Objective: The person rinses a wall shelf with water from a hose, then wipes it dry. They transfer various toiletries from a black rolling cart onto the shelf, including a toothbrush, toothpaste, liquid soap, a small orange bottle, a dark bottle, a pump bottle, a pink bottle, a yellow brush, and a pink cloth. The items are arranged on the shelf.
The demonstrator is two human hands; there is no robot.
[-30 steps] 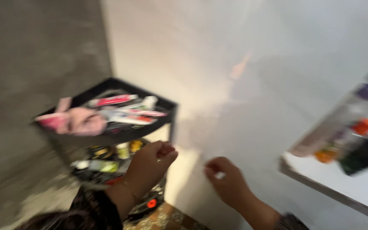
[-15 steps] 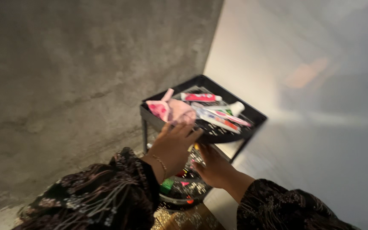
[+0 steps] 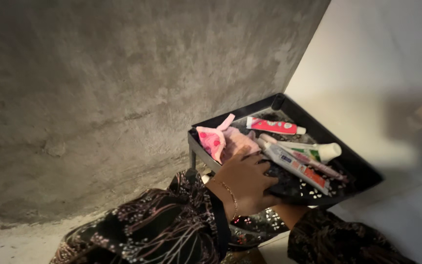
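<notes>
The left hand [image 3: 246,182] lies fingers spread on the front rim of the black tray [image 3: 362,168], beside the pink cloth [image 3: 223,142], probably soft and light, easy to pinch anywhere; right hand's hidden underneath, can't tell its fingers.

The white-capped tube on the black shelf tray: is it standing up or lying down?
Lying down. The white-capped tube rests on its side in the tray among other tubes, cap pointing right.

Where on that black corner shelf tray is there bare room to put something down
Bare mesh shows at the back corner of the tray, behind the red tube, and along the right rim past the white-capped tube. The front left is crowded: pink cloth, left hand, more tubes.
</notes>
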